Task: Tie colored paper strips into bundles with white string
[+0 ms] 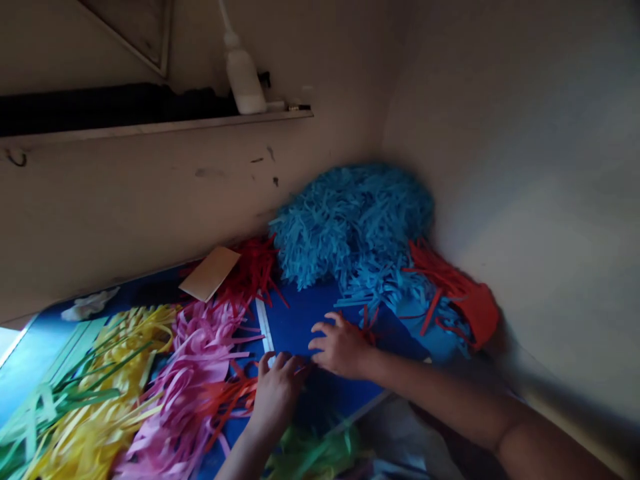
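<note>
Blue sheet (pixel 300 320) under left hand (pixel 277 393) and right hand (pixel 343 347); fingers (pixel 326 327) apart, flat; pink strips (pixel 200 360) beside

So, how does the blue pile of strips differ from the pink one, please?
The blue pile is a tall, dense mound in the corner; the pink pile lies flatter, spread out. Blue strips look short and tangled; pink ones long and looping. The pink pile lies by the left hand; the blue sits beyond the right hand. Both are cut paper strips.
</note>
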Motion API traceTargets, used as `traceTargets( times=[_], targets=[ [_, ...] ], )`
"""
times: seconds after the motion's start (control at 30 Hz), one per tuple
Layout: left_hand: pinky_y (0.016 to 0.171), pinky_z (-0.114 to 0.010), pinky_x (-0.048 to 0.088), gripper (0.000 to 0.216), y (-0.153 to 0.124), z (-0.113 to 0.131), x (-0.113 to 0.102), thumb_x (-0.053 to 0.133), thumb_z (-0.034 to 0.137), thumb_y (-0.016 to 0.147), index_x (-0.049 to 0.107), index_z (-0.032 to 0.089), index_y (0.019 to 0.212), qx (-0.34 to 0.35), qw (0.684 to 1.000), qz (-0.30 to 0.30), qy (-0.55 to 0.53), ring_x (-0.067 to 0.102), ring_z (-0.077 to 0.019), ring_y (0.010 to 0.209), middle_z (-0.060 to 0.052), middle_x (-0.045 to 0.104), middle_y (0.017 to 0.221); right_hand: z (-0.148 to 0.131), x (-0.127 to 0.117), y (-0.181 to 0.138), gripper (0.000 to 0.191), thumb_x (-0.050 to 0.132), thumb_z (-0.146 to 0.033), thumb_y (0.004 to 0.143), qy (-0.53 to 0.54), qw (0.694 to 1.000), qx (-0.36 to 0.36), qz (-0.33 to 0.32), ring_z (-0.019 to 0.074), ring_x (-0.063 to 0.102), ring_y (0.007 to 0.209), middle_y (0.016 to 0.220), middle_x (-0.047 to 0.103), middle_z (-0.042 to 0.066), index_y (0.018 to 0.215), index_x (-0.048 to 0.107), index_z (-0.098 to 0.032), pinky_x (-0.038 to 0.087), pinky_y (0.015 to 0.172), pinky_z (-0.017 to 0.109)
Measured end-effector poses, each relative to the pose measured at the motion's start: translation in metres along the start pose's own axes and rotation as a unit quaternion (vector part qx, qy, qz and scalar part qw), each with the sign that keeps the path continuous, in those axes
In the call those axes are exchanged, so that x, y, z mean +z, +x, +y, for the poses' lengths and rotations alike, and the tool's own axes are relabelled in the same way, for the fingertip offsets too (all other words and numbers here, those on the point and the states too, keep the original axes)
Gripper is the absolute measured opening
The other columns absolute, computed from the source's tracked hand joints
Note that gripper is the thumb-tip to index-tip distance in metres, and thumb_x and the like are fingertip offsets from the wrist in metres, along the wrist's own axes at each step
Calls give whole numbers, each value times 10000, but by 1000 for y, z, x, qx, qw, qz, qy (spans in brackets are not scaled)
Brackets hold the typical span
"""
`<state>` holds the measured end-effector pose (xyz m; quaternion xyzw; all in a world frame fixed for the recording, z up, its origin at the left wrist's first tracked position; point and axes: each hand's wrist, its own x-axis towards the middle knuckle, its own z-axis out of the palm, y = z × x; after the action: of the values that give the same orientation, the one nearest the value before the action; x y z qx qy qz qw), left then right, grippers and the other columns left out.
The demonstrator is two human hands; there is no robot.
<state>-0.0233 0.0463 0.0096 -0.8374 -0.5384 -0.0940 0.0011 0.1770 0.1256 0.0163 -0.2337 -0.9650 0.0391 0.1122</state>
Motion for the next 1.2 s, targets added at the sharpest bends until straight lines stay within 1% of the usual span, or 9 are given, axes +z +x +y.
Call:
traceTargets(
  times=[0.1,0.2,0.37,0.47,0.6,0.67,0.93,1.07,1.2],
  targets=[
    [922,-488,311,273,6,4,-3,631,60,786,722,295,892,13,999,34,-12,613,-241,883,13,741,906,-1,15,3,216,521,-143,922,-69,993,-99,9,226,534,989,861,703,15,773,672,-186,207,1037,529],
    [922,-475,318,146,11,7,0,634,125,821,703,251,795,9,996,82,-23,622,-212,793,19,732,787,1,23,7,240,489,-126,926,-68,991,-114,12,200,564,876,822,698,33,766,664,-164,289,970,475],
    [1027,-473,273,193,6,8,-17,566,121,881,684,233,776,6,987,158,-11,649,-163,781,29,732,770,-12,-10,10,129,621,-217,859,130,989,61,25,189,608,871,848,740,34,764,699,-180,338,903,409],
    [1114,-478,220,173,-2,14,-60,565,103,889,682,226,858,65,967,244,-42,665,-124,774,40,735,786,-23,-49,8,219,585,-314,885,364,921,133,38,175,631,877,893,749,19,777,735,-196,387,863,338],
    [1124,-467,253,150,-3,26,-111,580,85,883,669,206,897,145,942,297,-52,670,-113,740,35,732,778,-28,-84,9,295,691,-446,748,665,728,145,-80,147,604,690,726,703,0,760,738,-155,436,686,263],
    [1099,-448,300,139,-2,30,-120,590,87,879,666,194,923,137,938,313,-51,667,-120,734,18,727,779,-31,-91,10,300,790,-425,633,728,658,178,-75,113,557,612,658,663,-24,721,721,-146,417,634,238],
    [700,-221,527,108,-12,52,-93,593,159,883,666,217,937,-46,918,307,-246,656,-125,771,-19,672,833,-67,-73,1,362,827,-448,669,782,566,238,106,75,503,476,534,581,-35,684,654,-131,379,500,201],
    [669,-194,534,82,-9,55,-89,637,170,857,686,231,883,-77,894,340,-282,649,-108,682,14,660,749,-77,-63,4,385,849,-436,652,822,487,267,126,57,493,408,495,575,-43,697,614,-134,344,446,175],
    [711,-193,544,52,-4,54,-88,664,198,840,698,236,852,-93,887,353,-283,672,-107,676,23,689,742,-79,-62,8,415,871,-409,630,838,453,265,148,70,542,399,554,597,-57,794,588,-153,358,420,168]
  ],
)
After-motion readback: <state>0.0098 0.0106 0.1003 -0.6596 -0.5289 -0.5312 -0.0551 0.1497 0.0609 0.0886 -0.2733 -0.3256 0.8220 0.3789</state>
